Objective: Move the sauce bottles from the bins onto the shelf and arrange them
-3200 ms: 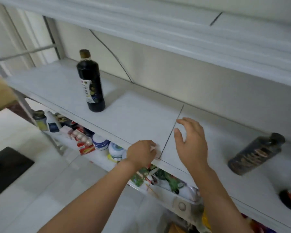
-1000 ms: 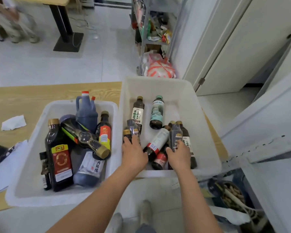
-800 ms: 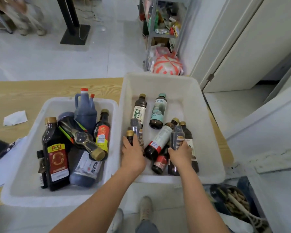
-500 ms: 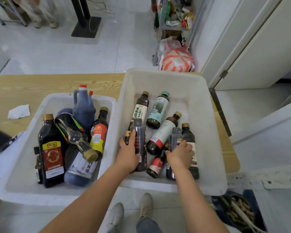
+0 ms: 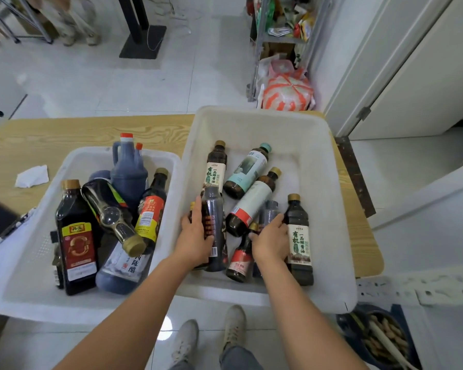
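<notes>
Here, the left hand is gripping a dark bottle in the right bin. The right hand is curling round a grey-topped bottle nearby, in the same bin.

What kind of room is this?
Probably a storeroom or workroom: two white bins of sauce bottles sit on a wooden table, and a metal rack crammed with packets stands by the wall.

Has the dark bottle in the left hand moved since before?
Yes. The dark bottle in the left hand moved toward the far wall of the white bin: its top now overlaps the gold-capped soy sauce bottle; earlier it stopped short.
</notes>
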